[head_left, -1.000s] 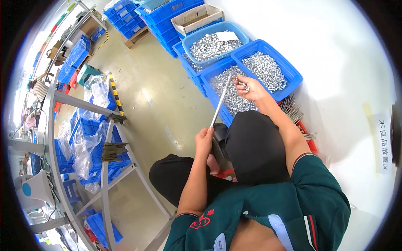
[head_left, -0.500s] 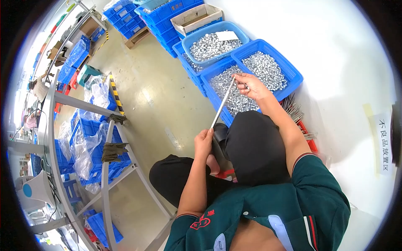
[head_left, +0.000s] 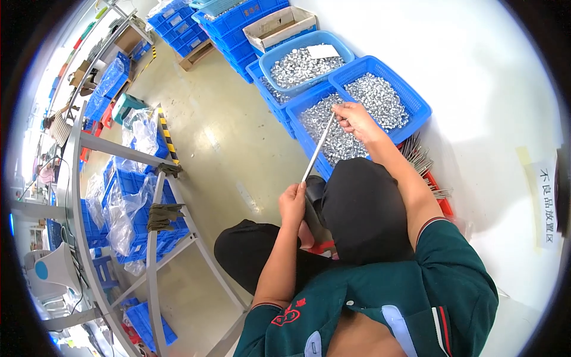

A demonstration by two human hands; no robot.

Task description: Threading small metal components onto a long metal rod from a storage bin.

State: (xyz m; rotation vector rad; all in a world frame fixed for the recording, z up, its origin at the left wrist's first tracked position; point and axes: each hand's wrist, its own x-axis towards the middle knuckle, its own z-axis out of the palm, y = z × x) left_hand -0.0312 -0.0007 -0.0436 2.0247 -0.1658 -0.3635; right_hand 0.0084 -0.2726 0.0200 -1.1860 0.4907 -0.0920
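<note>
Over the blue basket (head_left: pixel 309 128) of small metal parts, right hand (head_left: pixel 355 119) pinches the thin metal rod's (head_left: pixel 317 147) top; left hand (head_left: pixel 292 203) is fisted around its base. Parts could slide off (if the rod tilts).

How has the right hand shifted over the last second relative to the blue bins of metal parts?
Barely, if at all. The right hand stays at the top end of the thin metal rod, over the near blue bin of small silver parts; only its fingers seem to change.

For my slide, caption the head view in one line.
Seated person's left hand grips a thin metal rod, right hand at its top, over blue baskets of small silver parts.
</note>
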